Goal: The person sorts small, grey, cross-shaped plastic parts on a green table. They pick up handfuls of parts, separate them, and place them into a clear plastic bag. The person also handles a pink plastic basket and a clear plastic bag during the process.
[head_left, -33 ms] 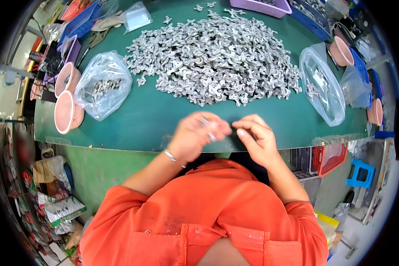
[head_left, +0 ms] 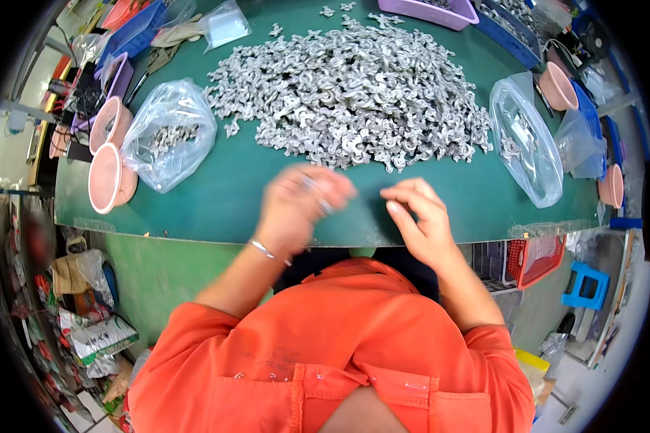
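My left hand (head_left: 300,206) is over the table's near edge, blurred by motion. Its fingers are curled, and silvery glints show at them; whether these are a ring or a small metal part I cannot make out. To its right, my right hand (head_left: 422,216) has bent fingers with a small gap between thumb and fingertips, and nothing shows there. Beyond both hands lies a large heap of small silver-grey metal parts (head_left: 354,101). A clear plastic bag (head_left: 188,155) with some grey parts stands left of the heap. Another clear bag (head_left: 545,169) with a few parts lies to the right.
Pink baskets (head_left: 105,180) stand at the left edge of the green table (head_left: 238,195), and another pink basket (head_left: 558,85) is at the right. A purple tray (head_left: 455,16) and a blue bin (head_left: 509,45) hold parts at the back. A blue stool (head_left: 585,285) stands on the floor.
My left hand has moved left and slightly away from me, widening the gap to my right hand. The right hand stays nearly in place.
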